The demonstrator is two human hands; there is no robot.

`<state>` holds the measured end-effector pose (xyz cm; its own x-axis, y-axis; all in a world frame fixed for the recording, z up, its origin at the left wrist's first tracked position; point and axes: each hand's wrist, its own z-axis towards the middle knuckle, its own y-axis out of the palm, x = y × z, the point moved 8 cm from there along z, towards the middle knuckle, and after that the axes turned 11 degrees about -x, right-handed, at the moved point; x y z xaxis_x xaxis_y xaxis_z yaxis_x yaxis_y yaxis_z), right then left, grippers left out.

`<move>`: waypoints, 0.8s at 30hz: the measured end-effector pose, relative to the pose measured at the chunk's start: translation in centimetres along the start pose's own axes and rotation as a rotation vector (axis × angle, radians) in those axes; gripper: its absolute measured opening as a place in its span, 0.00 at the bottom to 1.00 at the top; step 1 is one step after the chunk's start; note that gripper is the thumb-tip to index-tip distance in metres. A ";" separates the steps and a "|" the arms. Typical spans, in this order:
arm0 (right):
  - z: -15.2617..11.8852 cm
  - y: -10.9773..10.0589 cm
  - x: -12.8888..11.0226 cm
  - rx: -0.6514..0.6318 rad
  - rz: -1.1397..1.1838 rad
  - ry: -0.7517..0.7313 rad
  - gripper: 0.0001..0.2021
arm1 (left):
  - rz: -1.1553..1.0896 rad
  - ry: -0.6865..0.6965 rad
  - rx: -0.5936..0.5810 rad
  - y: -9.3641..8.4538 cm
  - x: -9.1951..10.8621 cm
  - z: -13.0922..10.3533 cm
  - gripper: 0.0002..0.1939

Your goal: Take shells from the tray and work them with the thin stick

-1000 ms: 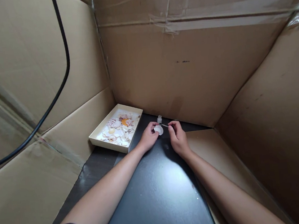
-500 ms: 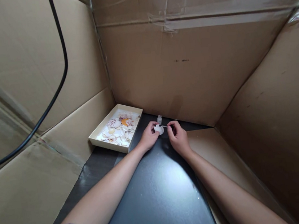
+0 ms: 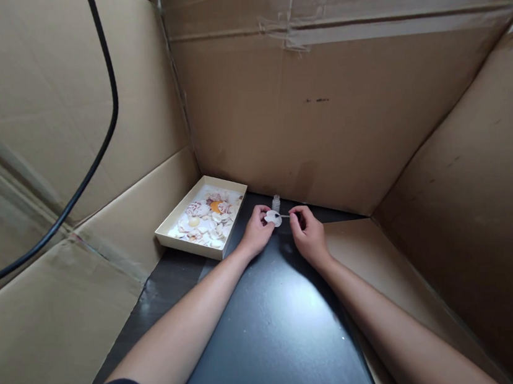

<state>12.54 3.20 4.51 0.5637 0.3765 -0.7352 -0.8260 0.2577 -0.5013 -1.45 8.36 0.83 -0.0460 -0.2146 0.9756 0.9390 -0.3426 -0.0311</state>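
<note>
My left hand (image 3: pixel 258 232) is closed on the edge of a white shell (image 3: pixel 273 218), held low over the dark tabletop. Thumb and fingers of my right hand (image 3: pixel 308 232) pinch a thin white stick (image 3: pixel 284 216). The stick points left, and its dark tip meets the face of the shell; too small to tell is whether this tip is a brush or a swab. Just behind the shell stands a small clear bottle (image 3: pixel 276 203). To the left of my left hand, a shallow cream box (image 3: pixel 188 248) holds several shells (image 3: pixel 204 224) in white, orange and striped reddish tones.
Cardboard walls (image 3: pixel 266 116) enclose the work area at the back, left and right. A dark grey board (image 3: pixel 257 347) covers the front middle, with a brown cardboard sheet (image 3: pixel 351 239) at its right. Down the left wall hangs a black cable (image 3: pixel 94 168).
The whole view has shifted slightly to the left, so everything appears a little farther right. Both hands keep their grips, and the stick still touches the shell, which has turned slightly.
</note>
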 end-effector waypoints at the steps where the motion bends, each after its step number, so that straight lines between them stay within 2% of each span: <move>1: 0.0 -0.2 0.0 0.019 0.010 0.002 0.10 | 0.004 -0.012 -0.002 0.0 0.1 -0.1 0.13; 6: 0.1 0.3 -0.3 -0.040 0.067 -0.047 0.09 | -0.005 -0.022 -0.023 0.3 0.4 -0.2 0.13; 10: 0.1 0.0 -0.3 0.005 0.055 -0.040 0.10 | -0.009 -0.024 -0.033 0.4 0.4 -0.3 0.13; 13: 0.2 0.3 -0.3 -0.039 0.041 -0.043 0.10 | -0.005 -0.025 -0.040 0.5 0.5 -0.3 0.13; 17: 0.1 -0.5 0.1 0.051 -0.006 0.006 0.10 | 0.000 -0.039 -0.034 0.4 0.4 -0.3 0.13; 21: 0.2 -0.1 -0.3 -0.006 0.013 -0.035 0.10 | -0.013 -0.046 -0.008 0.2 0.3 -0.3 0.14; 24: 0.1 -0.5 0.0 0.035 -0.031 0.012 0.10 | -0.006 -0.049 0.017 -0.1 0.0 -0.3 0.16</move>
<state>12.93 3.19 4.82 0.5885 0.3569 -0.7255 -0.8077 0.2999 -0.5076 -1.60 8.11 0.81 -0.0351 -0.1673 0.9853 0.9445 -0.3279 -0.0221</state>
